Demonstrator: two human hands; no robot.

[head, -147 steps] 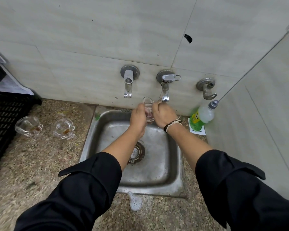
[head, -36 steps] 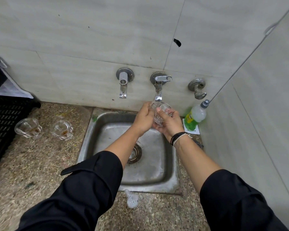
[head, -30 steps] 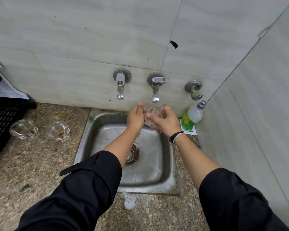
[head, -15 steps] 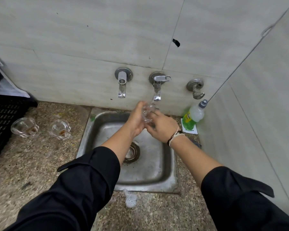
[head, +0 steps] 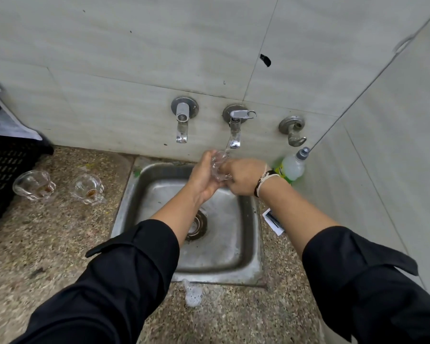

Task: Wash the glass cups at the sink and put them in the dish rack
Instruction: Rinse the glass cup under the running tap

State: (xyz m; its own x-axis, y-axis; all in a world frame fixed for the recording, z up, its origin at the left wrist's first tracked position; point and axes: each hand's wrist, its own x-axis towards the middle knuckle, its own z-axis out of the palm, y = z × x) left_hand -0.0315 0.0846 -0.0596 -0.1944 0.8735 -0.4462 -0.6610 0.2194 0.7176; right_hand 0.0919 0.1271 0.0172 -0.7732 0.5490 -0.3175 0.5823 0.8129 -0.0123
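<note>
Leaning over the steel sink (head: 246, 264), the person grips a glass cup (head: 219, 167) with left hand (head: 204, 177) and right hand (head: 241, 178) curled round it, under the running middle tap (head: 235, 130). Two used cups (head: 34, 184) (head: 88, 188) wait on the speckled surface (head: 47, 244) beside the black dish rack (head: 3, 175).

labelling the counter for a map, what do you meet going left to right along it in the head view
black dish rack → glass cup → second glass cup → steel sink → green soap bottle
</note>
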